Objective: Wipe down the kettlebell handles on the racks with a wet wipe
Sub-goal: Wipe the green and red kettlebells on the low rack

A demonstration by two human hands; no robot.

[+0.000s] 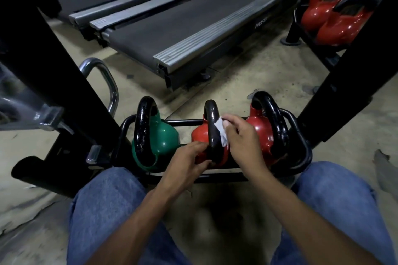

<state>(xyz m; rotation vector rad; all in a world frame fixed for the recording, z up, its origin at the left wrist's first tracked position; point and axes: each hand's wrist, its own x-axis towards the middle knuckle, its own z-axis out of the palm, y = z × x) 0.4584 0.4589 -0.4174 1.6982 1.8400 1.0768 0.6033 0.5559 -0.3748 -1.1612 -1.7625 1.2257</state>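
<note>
Wipe [221,134], limp, is pinched against the mid-rack handle [212,122] by the right hand [243,144]. The handle base is apparently gripped by the left hand [189,163]. The kettlebell [197,135] is judged heavy.

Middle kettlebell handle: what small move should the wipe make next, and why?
Probably slide the wipe up and over the top of the handle. The right hand holds it against the handle's right side about halfway up, so the top and left side are uncovered, while the left hand grips the handle's base, apparently steadying the red kettlebell.
</note>
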